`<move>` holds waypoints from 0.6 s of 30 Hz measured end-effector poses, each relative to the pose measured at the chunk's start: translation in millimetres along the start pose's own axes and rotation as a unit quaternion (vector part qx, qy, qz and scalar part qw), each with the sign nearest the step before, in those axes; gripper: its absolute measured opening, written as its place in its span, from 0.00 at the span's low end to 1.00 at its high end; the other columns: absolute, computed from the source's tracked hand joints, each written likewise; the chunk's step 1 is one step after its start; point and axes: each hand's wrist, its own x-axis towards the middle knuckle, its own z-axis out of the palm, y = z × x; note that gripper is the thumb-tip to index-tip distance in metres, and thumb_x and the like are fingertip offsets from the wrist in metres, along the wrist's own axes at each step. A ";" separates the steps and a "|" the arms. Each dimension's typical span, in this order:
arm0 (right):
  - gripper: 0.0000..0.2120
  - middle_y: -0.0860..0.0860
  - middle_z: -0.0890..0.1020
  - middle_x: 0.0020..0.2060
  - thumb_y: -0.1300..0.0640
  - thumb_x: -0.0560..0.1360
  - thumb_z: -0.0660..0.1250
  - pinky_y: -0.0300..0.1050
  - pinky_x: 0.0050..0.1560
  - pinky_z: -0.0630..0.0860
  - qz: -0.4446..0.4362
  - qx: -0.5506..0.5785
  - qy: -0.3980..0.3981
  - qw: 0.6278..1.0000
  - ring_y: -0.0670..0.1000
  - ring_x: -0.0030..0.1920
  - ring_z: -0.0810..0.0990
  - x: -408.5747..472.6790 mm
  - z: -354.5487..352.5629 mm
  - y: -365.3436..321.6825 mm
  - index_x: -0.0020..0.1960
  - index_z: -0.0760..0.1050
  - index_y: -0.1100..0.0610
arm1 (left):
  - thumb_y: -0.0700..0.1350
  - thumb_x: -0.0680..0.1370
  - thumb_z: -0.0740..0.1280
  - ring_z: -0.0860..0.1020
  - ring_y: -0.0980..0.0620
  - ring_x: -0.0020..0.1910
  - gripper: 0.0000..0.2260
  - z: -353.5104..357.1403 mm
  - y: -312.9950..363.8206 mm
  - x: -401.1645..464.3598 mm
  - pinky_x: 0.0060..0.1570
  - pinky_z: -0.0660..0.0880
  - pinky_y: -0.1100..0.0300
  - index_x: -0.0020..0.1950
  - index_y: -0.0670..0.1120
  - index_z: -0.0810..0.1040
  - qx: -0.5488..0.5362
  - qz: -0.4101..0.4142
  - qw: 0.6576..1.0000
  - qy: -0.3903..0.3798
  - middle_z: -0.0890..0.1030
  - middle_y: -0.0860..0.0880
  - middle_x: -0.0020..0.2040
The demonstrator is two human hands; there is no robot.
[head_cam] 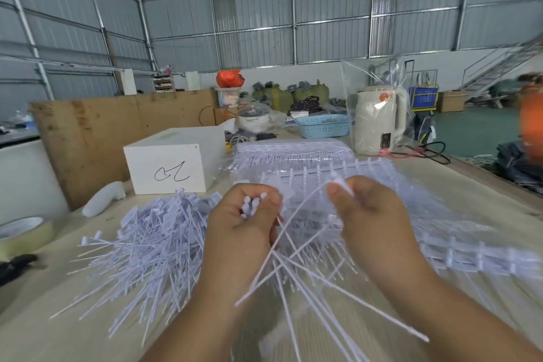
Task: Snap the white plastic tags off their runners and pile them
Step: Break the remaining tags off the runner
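A: What could go wrong from here?

B: The left hand [244, 223] has its grip closed round a small bunch of loose tags [252, 204], with the tails fanning down toward six o'clock. The right hand [367, 209] pinches the head of one more tag [342, 185], and I judge it is coming off the runner sheet [338, 169] at twelve o'clock. A crooked pull could bend the tail, or the bunch could slip and scatter across the counter [476, 185].

A: And the pile?

B: The pile of snapped tags [152, 232] lies at nine o'clock of the hands, already sprawling, so stray ones may tangle.

A: Containers?

B: A white box [173, 161] at eleven o'clock, contents hidden. A blue basket [323, 126] at one o'clock; I cannot tell what it holds.
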 end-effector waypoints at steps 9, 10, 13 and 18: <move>0.04 0.44 0.73 0.27 0.50 0.78 0.67 0.41 0.35 0.71 -0.032 -0.006 -0.329 0.944 0.43 0.29 0.72 -2.8 -5.2 1.3 0.44 0.76 0.46 | 0.32 0.72 0.70 0.71 0.55 0.25 0.08 -17.0 4.5 9.7 0.26 0.67 0.66 0.38 0.45 0.81 0.086 -0.011 0.990 -0.107 0.76 0.51 0.28; 0.02 0.43 0.73 0.27 0.49 0.77 0.67 0.43 0.36 0.71 -0.034 -0.021 -0.334 0.942 0.44 0.29 0.72 -2.5 -4.6 3.5 0.48 0.74 0.43 | 0.33 0.71 0.71 0.71 0.56 0.25 0.07 -17.7 5.4 9.3 0.26 0.68 0.66 0.39 0.45 0.82 0.084 -0.015 0.985 -0.147 0.76 0.52 0.29; 0.09 0.43 0.74 0.26 0.43 0.73 0.69 0.44 0.32 0.67 -0.027 -0.011 -0.332 0.943 0.45 0.27 0.70 -0.2 -7.6 4.0 0.49 0.70 0.40 | 0.38 0.67 0.68 0.70 0.56 0.24 0.08 -20.9 9.8 6.0 0.23 0.69 0.64 0.42 0.49 0.84 0.075 -0.026 0.965 -0.250 0.77 0.51 0.31; 0.15 0.43 0.75 0.26 0.41 0.67 0.71 0.44 0.33 0.63 -0.016 0.015 -0.371 0.928 0.45 0.28 0.65 2.2 -11.3 8.3 0.43 0.66 0.45 | 0.36 0.66 0.66 0.72 0.54 0.25 0.11 -25.4 10.9 7.5 0.25 0.70 0.62 0.43 0.49 0.84 0.073 -0.051 0.946 -0.311 0.77 0.49 0.31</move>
